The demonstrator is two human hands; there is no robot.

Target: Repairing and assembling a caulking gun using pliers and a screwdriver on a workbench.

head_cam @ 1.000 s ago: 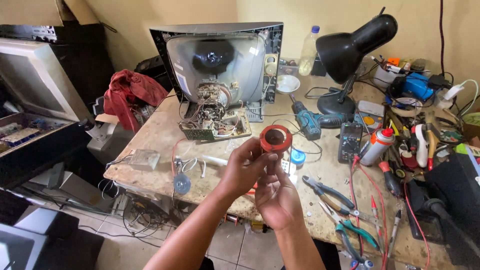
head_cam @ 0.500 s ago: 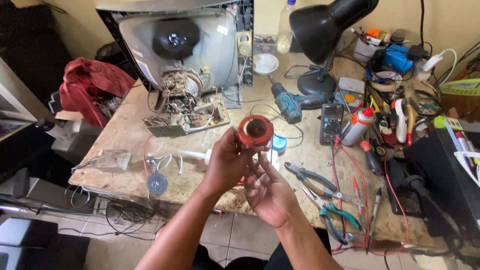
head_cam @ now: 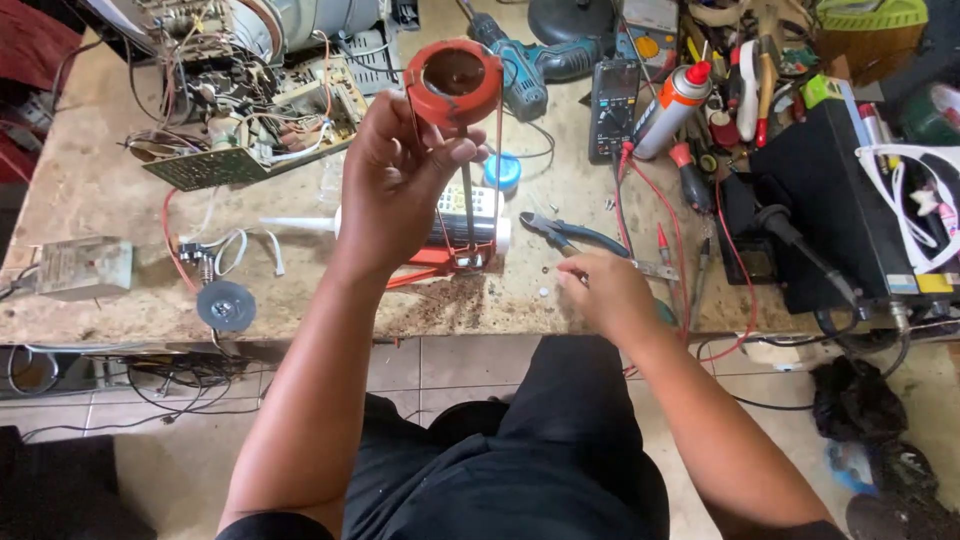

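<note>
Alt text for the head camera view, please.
The left hand holds up a red ring-shaped part above a cluttered workbench. The right hand rests fingertips on the bench near blue-handled pliers.

A round red ring-shaped part [head_cam: 453, 82] with a dark hollow centre is held up above the counter [head_cam: 90, 190], tilted toward the camera. Thin wires hang from it down to a red piece [head_cam: 440, 265] lying near the counter's front edge
</note>
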